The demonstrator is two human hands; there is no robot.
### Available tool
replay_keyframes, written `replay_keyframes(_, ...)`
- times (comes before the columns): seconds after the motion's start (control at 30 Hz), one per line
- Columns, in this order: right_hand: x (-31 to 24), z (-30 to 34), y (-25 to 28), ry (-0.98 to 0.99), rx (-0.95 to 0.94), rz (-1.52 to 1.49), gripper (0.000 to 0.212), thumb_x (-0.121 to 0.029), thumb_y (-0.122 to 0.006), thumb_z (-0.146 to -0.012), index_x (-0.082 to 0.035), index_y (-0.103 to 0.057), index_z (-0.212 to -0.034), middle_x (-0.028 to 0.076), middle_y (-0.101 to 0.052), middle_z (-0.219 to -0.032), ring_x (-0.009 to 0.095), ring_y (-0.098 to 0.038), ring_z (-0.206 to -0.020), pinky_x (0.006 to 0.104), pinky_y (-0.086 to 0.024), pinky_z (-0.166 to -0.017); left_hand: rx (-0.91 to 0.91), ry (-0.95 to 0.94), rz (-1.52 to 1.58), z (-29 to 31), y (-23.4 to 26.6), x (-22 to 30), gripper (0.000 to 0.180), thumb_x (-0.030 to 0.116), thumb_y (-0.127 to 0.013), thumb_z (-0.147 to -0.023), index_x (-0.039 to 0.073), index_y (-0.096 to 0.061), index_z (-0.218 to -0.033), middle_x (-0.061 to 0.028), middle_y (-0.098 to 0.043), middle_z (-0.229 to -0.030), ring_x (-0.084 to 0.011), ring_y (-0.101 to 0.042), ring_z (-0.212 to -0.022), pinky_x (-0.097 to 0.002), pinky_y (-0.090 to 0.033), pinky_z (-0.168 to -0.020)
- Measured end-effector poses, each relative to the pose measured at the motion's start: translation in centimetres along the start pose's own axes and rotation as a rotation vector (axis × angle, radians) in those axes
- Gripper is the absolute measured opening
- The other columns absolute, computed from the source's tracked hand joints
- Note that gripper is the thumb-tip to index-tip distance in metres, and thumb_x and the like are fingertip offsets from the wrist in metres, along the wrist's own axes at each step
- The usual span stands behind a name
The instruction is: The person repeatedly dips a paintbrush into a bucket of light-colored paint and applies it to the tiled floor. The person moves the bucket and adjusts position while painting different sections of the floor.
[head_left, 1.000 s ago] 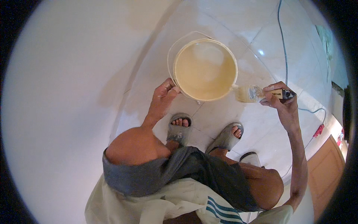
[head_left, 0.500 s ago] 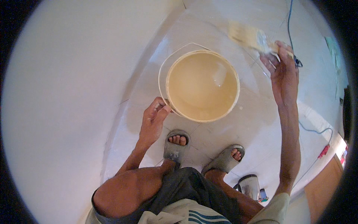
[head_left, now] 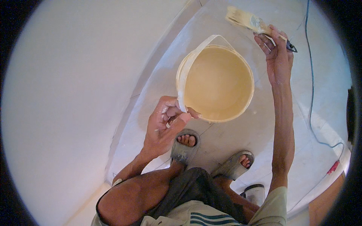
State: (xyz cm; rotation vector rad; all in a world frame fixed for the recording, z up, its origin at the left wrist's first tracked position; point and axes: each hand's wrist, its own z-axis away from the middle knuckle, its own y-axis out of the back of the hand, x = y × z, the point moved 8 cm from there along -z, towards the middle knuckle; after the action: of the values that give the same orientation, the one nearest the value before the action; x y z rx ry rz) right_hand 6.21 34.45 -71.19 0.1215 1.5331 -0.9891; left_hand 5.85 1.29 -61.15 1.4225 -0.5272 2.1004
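A round cream-coloured bucket [head_left: 252, 78] with pale yellow paint [head_left: 217, 90] in it stands on the floor ahead of my feet. Its handle [head_left: 189, 64] is raised along the left side of the rim. My left hand [head_left: 169, 116], spotted with paint, is closed on the lower left part of this handle. Out to the far right, my right hand [head_left: 277, 52] grips a wide paintbrush [head_left: 250, 23] by its handle. The brush's paint-coated bristles point to the left, beyond the bucket and apart from it.
A pale wall [head_left: 68, 94] fills the left side. My feet in grey sandals [head_left: 183, 150] are close behind the bucket. A blue cable [head_left: 311, 90] runs along the right, with a red wrap [head_left: 333, 167] on it. By my right leg stands a small dark-rimmed container [head_left: 255, 194].
The bucket's handle has been lifted from hanging outside the rim to stand over its left edge, with my left hand on it. My right hand has moved the brush slightly farther away.
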Motion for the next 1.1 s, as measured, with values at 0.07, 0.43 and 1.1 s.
replay_keyframes(0.07,0.0,0.4,-0.1,-0.004,0.026,0.008,0.030,-0.018,-0.053,-0.101,0.004,-0.056,-0.122,0.017,-0.065,-0.114,0.027,-0.068,-0.103,0.0393,-0.057,-0.096,-0.022,0.050,-0.023,0.7,0.2,0.4,0.020,0.004,-0.055,-0.099,0.003,-0.045,-0.116,-0.0128,-0.066,-0.102,-0.0165,-0.064,-0.099,-0.0328,-0.047,-0.089)
replay_keyframes(0.43,-1.1,0.8,-1.1,0.037,0.028,-0.008,0.026,-0.015,-0.057,-0.099,0.004,-0.058,-0.116,0.018,-0.067,-0.111,0.028,-0.071,-0.094,0.0393,-0.061,-0.087,0.114,0.129,-0.200,5.1,2.8,1.6,0.020,0.005,-0.059,-0.097,0.005,-0.046,-0.112,-0.0120,-0.066,-0.100,-0.0172,-0.063,-0.099,-0.0342,-0.047,-0.089)
replay_keyframes(1.1,7.3,-4.2,1.1,-0.017,-0.047,-0.235,0.024,-0.014,-0.059,-0.097,0.005,-0.061,-0.112,0.019,-0.069,-0.106,0.026,-0.071,-0.094,0.0396,-0.062,-0.087,0.115,0.345,-0.475,9.0,0.0,3.9,0.041,0.025,-0.071,-0.083,-0.001,-0.058,-0.112,-0.0133,-0.066,-0.089,-0.0237,-0.062,-0.085,-0.0389,-0.049,-0.079)
